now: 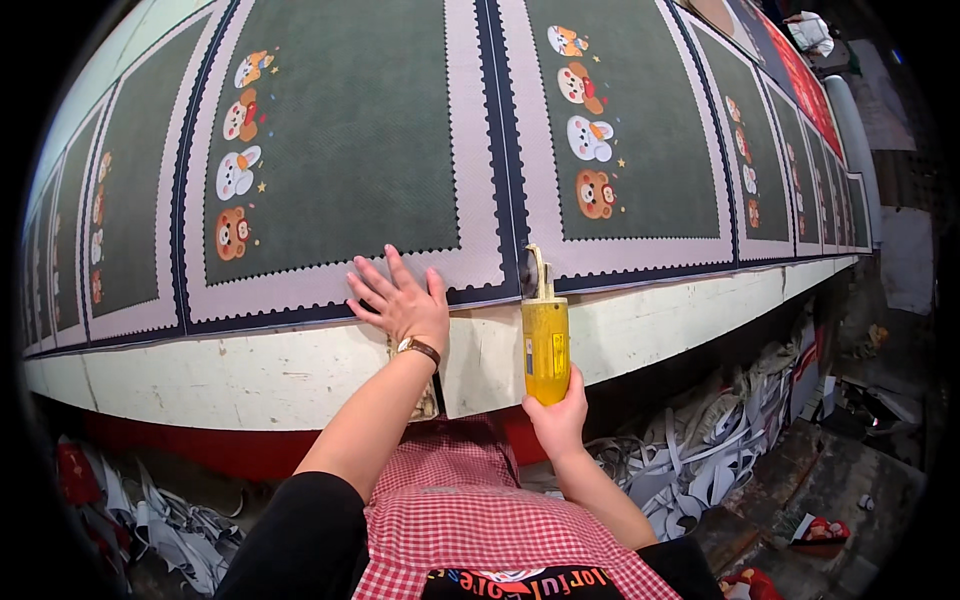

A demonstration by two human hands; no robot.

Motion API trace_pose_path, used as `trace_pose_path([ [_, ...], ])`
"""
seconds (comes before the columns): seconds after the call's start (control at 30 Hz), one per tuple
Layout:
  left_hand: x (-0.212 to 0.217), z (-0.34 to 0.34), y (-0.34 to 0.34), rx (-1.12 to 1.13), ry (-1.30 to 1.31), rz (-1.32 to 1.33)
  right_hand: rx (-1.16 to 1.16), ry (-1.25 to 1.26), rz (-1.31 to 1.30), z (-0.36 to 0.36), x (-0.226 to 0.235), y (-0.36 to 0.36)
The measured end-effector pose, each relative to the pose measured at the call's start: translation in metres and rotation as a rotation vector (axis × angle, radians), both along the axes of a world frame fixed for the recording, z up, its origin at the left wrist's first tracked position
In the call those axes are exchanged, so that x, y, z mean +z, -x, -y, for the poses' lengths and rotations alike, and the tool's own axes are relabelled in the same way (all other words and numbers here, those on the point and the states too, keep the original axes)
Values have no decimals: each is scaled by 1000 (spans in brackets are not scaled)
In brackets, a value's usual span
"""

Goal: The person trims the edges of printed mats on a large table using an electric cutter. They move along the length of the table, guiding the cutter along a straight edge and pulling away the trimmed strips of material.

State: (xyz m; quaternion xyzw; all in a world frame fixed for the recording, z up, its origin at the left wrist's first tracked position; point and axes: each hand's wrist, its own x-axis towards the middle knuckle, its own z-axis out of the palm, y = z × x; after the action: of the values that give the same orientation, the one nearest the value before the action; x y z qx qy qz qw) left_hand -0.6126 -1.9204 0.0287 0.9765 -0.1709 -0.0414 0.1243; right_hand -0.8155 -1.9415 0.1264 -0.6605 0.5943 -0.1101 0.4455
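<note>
A long printed mat sheet (pixel 350 150) lies across the table, its dark green panels framed by pale scalloped borders and cartoon animal heads. My left hand (pixel 405 305) presses flat on its near border, fingers spread, a watch on the wrist. In my right hand (pixel 560 405) is a yellow electric rotary cutter (pixel 546 345), gripped by its lower body. The cutter's round blade sits at the sheet's near edge, on the dark strip between two panels. A thin line runs up that strip from the blade; I cannot tell how far it is cut.
The white table edge (pixel 270 380) curves along the near side. Under it, heaps of cut-off strips (pixel 690 460) lie at right and more scraps (pixel 165 530) at left. A roll (pixel 852 150) stands at the table's right end. My red checked apron (pixel 480 500) touches the table's front.
</note>
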Motion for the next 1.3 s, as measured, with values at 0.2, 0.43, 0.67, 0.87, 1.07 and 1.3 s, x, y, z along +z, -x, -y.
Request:
trace_pose_path([
  [0.2, -4, -15, -10, -19, 225, -62, -21, 39, 80, 15, -12, -16],
  [0.43, -8, 3, -102, 3, 292, 117, -40, 35, 149, 43, -27, -40],
  [0.67, -23, 36, -167, 224, -69, 114, -59, -13, 202, 69, -24, -73],
  [0.87, -22, 42, -163, 220, -183, 151, -36, 50, 212, 95, -38, -94],
  [1.07, -18, 43, -162, 230, -160, 157, -49, 26, 265, 123, -47, -123],
  [1.3, -17, 44, -161, 239, -204, 176, -46, 34, 260, 159, -54, -159],
])
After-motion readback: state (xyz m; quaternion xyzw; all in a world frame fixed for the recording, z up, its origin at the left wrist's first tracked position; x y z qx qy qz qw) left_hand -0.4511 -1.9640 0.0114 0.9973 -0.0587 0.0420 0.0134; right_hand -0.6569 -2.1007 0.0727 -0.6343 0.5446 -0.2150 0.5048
